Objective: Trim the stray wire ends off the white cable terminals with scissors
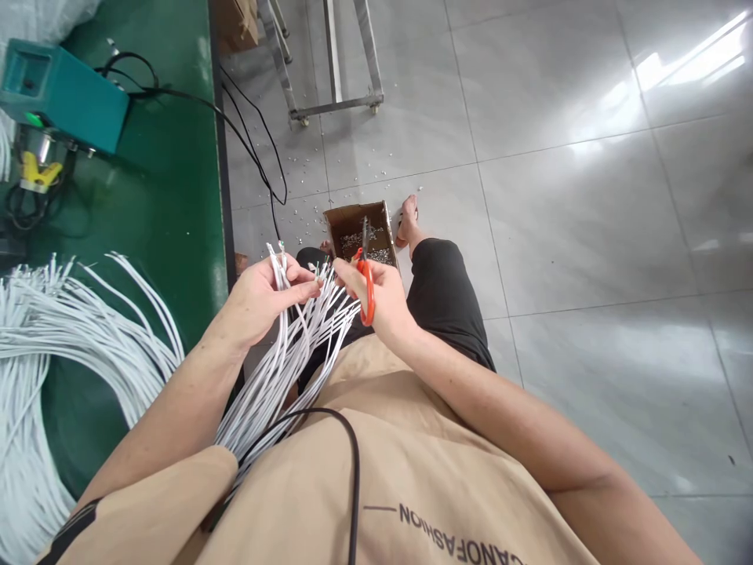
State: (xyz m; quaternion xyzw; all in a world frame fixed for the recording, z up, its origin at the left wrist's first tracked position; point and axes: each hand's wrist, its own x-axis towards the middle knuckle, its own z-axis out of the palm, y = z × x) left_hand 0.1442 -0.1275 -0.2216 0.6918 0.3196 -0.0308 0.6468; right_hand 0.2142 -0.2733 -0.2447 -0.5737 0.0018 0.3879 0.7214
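My left hand is closed around a few white cables, their stripped ends poking up past the fingers. Its thumb and forefinger pinch the tip of one cable. A larger bundle of white cables runs beneath both hands across my lap. In my right hand sits a pair of scissors with red handles, its dark blades pointing away from me. The right thumb and forefinger reach toward the cable tips close to the left fingertips; whether they touch a wire is too small to tell.
Below my hands, a cardboard box with small clippings stands on the floor between my feet. More clippings litter the tiles. On the green table at left lie coiled white cables and a teal device. A metal frame stands ahead.
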